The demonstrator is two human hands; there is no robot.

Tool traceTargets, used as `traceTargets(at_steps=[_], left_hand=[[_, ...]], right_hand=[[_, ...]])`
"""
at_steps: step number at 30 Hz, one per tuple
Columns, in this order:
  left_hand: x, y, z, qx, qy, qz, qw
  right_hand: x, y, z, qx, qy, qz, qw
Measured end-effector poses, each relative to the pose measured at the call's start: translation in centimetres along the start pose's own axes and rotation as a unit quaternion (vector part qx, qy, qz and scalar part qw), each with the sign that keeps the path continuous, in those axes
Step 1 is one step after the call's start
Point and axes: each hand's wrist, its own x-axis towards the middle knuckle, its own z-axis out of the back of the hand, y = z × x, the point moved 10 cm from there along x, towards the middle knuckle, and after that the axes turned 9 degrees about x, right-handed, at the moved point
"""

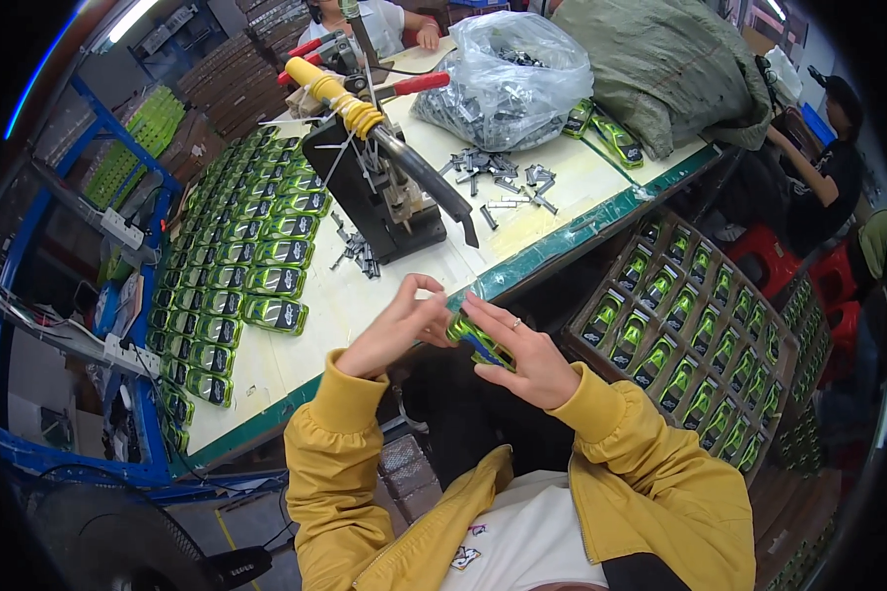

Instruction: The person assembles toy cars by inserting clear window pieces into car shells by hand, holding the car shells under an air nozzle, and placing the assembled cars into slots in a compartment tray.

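Note:
Just off the table's front edge, I hold a small bright green plastic piece (475,342) with a blue strip on it. My right hand (530,360) grips it from the right, its fingers laid over the top and the thumb below. At its left end, the curled fingers of my left hand (404,323) pinch it; their tips are partly hidden. Beyond my hands stands a black hand press (379,187) with a yellow-wrapped lever (335,97). Small grey metal pins (360,254) lie by its base, and more loose pins (508,182) lie to its right.
Rows of green and black pieces (232,251) cover the table's left side. A clear bag of metal parts (508,84) and a grey-green sack (665,69) stand at the back. To the right is a divided carton (695,335) of green pieces. Other people sit nearby.

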Motion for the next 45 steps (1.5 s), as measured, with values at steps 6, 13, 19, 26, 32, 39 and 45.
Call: traceTargets(at_steps=[6,13,19,26,32,39,45], left_hand=[[-0.5,-2.6,14.2,-0.083,-0.318,-0.190,0.925],[-1.4,4.5,21.8,-0.038,-0.546,-0.199,0.813],[-0.4,4.0,20.5,-0.026,-0.519,-0.187,0.834],[-0.1,4.7,20.6,-0.034,-0.509,-0.162,0.845],[0.2,5.1,20.6,-0.033,-0.493,-0.159,0.855],[0.4,5.2,20.5,-0.023,-0.489,-0.143,0.860],[0.5,5.3,20.5,-0.028,-0.490,-0.133,0.861]], right_hand=[[-1.6,-3.7,-1.7,0.602,-0.018,-0.266,0.752],[-0.6,-4.4,-2.5,0.819,-0.081,-0.261,0.504],[0.4,-2.8,-2.8,0.889,-0.072,-0.250,0.377],[2.4,-1.6,-2.9,0.935,-0.072,-0.239,0.253],[3.3,-0.5,-1.7,0.945,-0.075,-0.200,0.247],[3.3,0.0,-1.6,0.949,-0.068,-0.204,0.228],[3.3,0.2,-1.4,0.954,-0.071,-0.203,0.210]])
